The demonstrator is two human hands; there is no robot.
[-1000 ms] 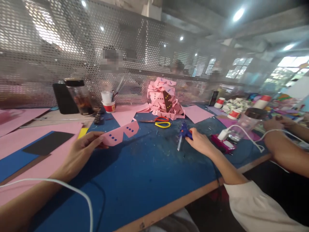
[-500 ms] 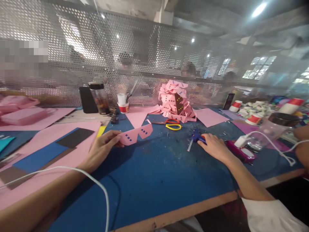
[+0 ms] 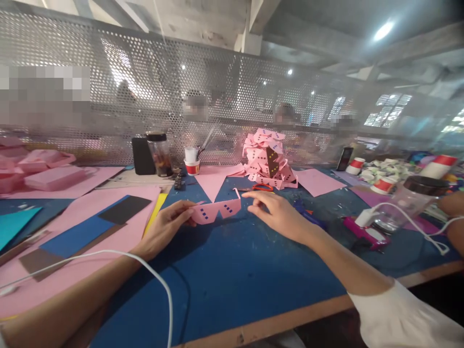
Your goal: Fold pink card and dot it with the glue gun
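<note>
My left hand pinches the left end of a pair of pink paper glasses with blue square marks on the front. They are held above the blue table, and one thin temple curls up at the right end. My right hand is beside that end, thumb and fingers apart, with nothing in it and a small gap to the paper. Partly hidden behind my right forearm lies a blue glue gun. Red-handled scissors lie beyond my right hand, partly covered by it.
A pile of similar pink glasses stands at the back. Pink sheets and a blue paper strip lie left, crossed by a white cable. At right are a purple device, a clear jar and another person's arm.
My right hand has let go of the glue gun, left it on the table and moved left to the paper glasses. My left hand still holds the glasses; the view has shifted slightly.
</note>
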